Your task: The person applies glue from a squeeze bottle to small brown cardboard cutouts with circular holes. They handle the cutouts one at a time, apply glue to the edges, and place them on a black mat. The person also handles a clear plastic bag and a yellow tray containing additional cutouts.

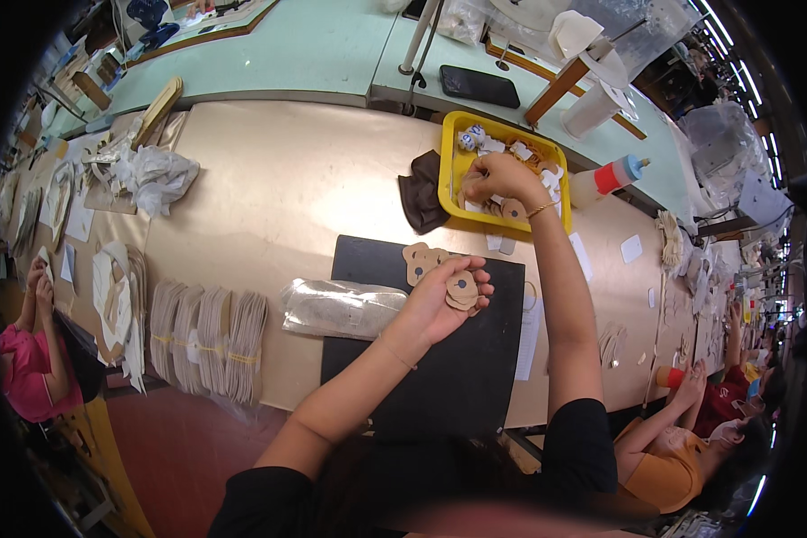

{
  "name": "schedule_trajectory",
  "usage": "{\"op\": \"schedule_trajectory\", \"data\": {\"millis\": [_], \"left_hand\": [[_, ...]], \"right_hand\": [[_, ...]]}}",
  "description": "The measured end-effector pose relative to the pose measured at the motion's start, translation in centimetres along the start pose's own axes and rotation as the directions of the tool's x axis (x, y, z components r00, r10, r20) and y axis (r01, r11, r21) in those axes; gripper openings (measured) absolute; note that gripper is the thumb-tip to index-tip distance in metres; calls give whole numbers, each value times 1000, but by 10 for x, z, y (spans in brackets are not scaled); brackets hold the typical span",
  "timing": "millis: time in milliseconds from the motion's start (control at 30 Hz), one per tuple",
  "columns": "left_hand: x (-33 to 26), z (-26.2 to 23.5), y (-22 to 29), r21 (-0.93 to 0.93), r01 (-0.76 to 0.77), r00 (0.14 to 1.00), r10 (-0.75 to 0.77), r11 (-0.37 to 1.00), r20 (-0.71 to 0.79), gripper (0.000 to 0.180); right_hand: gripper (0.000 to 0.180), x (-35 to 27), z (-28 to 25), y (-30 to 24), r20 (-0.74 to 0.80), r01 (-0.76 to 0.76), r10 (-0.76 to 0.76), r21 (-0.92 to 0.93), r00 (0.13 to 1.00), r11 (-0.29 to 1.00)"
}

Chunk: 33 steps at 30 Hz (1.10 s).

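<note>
My left hand, palm up, has its fingers curled round a small stack of tan rounded cut pieces, the top one with a dark dot. It hovers over a black mat. Beside its fingertips lie more tan pieces with dark holes or dots. My right hand reaches into a yellow tray, fingers pinched together and pointing down; what they hold, if anything, is hidden. Similar round pieces sit in the tray below it, with white scraps and orange rubber bands.
A silvery-tan sheet overlaps the mat. Dark brown cloth lies left of the tray, a bottle with a red band to its right. Banded bundles stand at the left. Behind are a phone and thread cones. Co-workers sit both sides.
</note>
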State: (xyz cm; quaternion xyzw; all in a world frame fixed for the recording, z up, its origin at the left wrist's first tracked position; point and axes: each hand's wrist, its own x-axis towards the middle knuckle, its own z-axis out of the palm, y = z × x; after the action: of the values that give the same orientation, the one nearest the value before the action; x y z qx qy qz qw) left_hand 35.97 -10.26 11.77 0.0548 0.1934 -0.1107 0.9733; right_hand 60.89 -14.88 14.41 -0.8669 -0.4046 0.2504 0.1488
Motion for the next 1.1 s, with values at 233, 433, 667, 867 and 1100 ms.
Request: {"op": "schedule_trajectory", "data": {"millis": [233, 433, 667, 867, 1100], "left_hand": [[-1, 0, 2, -16, 3, 1000, -3, 1000, 2, 19], [0, -1, 3, -31, -2, 1000, 2, 1000, 10, 18], [0, 0, 3, -19, -1, 1000, 1, 1000, -4, 18], [-2, 3, 7, -26, -37, 998, 39, 999, 53, 27], [-1, 4, 10, -52, -164, 978, 169, 985, 124, 40]], "right_hand": [[30, 5, 3, 27, -148, -3, 95, 526, 984, 850], [30, -3, -5, 29, -143, -28, 150, 627, 978, 779], [30, -9, -7, 26, -162, -36, 198, 678, 967, 734], [31, -32, -25, 8, -244, 3, 215, 668, 946, 744], [29, -114, -10, -61, -88, 112, -78, 500, 993, 859]]}}
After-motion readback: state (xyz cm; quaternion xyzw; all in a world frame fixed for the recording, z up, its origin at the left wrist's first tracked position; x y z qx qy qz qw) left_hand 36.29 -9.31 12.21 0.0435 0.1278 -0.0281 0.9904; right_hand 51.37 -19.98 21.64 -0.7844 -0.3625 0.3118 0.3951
